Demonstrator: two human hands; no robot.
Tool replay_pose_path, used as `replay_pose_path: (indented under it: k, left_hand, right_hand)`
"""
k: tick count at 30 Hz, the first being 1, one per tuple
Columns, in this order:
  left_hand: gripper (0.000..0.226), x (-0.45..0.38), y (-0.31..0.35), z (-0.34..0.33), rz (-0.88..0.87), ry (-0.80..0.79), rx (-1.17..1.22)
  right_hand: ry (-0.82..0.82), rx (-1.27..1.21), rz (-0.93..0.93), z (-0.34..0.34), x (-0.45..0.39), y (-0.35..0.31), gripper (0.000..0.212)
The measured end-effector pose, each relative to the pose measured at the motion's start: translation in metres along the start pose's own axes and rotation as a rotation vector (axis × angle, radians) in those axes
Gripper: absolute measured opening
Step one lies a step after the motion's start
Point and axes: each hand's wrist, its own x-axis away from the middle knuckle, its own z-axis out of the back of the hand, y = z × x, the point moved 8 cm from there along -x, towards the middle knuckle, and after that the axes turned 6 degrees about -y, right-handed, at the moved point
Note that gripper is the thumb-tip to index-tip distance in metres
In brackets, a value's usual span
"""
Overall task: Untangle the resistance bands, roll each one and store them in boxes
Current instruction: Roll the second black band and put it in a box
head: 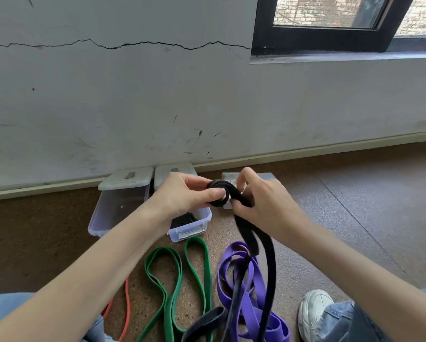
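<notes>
Both hands hold a black resistance band [268, 257] above the floor. My left hand [182, 196] pinches the small rolled coil at its end, and my right hand [261, 203] grips the strap just below the coil. The rest of the black band hangs down over a purple band [251, 287] lying in loops on the floor. A green band [172, 275] lies left of the purple one, and an orange band [126, 304] shows past my left arm. Two clear plastic boxes stand by the wall: the left box [115, 211], and the right box [194, 228] with a black roll inside.
Box lids [125, 180] lean against the skirting behind the boxes. A third grey box or lid [266, 176] sits behind my right hand. My white shoe [313, 312] and jeans are at the lower right. A cracked wall and window rise behind the brown floor.
</notes>
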Motion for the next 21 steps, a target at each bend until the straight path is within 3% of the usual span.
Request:
replay_pose_path:
  k: [3,8,10,15,19,21]
  left_hand:
    - [0.006,-0.001,0.004,0.012,-0.043,0.082,0.197]
    - [0.021,0.001,0.01,0.011,-0.105,0.073,0.322]
    - [0.02,0.002,0.012,0.011,-0.119,0.095,0.353]
    - [0.028,0.005,0.019,0.005,-0.132,0.086,0.411]
    - [0.03,0.005,0.023,0.009,-0.178,0.113,0.398]
    - [0.023,0.006,0.024,0.012,-0.19,0.132,0.351]
  right_hand:
    - [-0.08,-0.454,0.026,-0.008,0.0,-0.002,0.035]
    - [0.025,-1.031,-0.08,-0.004,0.0,0.008,0.021]
    - [-0.019,-1.192,-0.1,-0.008,0.0,0.005,0.02]
    - [-0.046,-1.41,-0.094,-0.012,-0.003,-0.003,0.02]
    - [-0.043,-1.405,-0.045,-0.006,-0.005,-0.004,0.026]
    - [-0.065,-1.381,-0.013,-0.006,-0.004,-0.006,0.018]
